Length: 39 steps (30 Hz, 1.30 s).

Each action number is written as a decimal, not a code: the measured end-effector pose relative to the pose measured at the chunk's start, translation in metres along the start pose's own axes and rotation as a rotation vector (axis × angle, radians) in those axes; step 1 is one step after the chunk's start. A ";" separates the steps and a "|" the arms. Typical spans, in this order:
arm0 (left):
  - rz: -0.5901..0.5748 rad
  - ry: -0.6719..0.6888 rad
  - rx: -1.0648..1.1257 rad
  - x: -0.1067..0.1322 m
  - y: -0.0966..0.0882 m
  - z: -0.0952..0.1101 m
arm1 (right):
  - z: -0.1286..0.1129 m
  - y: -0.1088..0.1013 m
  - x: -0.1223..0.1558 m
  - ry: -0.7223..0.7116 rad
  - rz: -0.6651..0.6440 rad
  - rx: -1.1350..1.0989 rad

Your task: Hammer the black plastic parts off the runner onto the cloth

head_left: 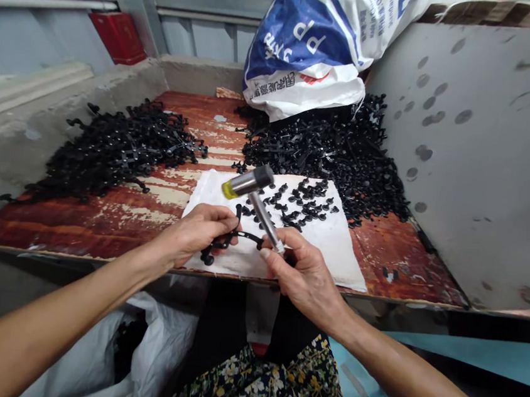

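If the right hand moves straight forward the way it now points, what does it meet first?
Probably the black plastic part that the left hand holds: the right hand, gripping the hammer, points toward it. They look almost touching, though depth is unclear.

A worn red tabletop point(102, 219) with peeling paint fills the middle. At about 10 o'clock on it lies a big heap of black plastic parts point(119, 148). At 1 o'clock there is a second black heap point(346, 150), and a white and blue sack point(319, 40) leans over it from 12 o'clock. A red box point(118, 36) stands at 11 o'clock near the wall. A grey panel point(478, 151) with dark spots is at 3 o'clock. A white plastic bag point(145, 350) hangs at 7 o'clock under the tabletop.
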<state>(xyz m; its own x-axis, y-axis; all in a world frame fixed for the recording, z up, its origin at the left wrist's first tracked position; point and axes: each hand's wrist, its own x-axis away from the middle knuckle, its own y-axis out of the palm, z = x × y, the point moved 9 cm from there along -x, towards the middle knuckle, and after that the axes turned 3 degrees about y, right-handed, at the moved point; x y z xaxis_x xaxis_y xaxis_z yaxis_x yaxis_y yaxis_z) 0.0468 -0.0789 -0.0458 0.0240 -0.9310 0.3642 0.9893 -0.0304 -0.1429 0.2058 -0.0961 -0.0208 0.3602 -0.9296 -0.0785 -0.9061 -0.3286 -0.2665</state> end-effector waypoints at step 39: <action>-0.101 -0.136 -0.018 -0.035 -0.006 -0.005 | 0.047 -0.046 0.019 0.195 0.059 -0.027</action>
<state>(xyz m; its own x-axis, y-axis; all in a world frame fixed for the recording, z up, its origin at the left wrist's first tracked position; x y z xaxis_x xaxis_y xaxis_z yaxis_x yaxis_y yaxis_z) 0.0393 -0.0479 -0.0621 -0.0554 -0.8653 0.4982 0.9850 -0.1292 -0.1147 0.2645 -0.0910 -0.0557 0.2587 -0.9613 0.0949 -0.9310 -0.2743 -0.2407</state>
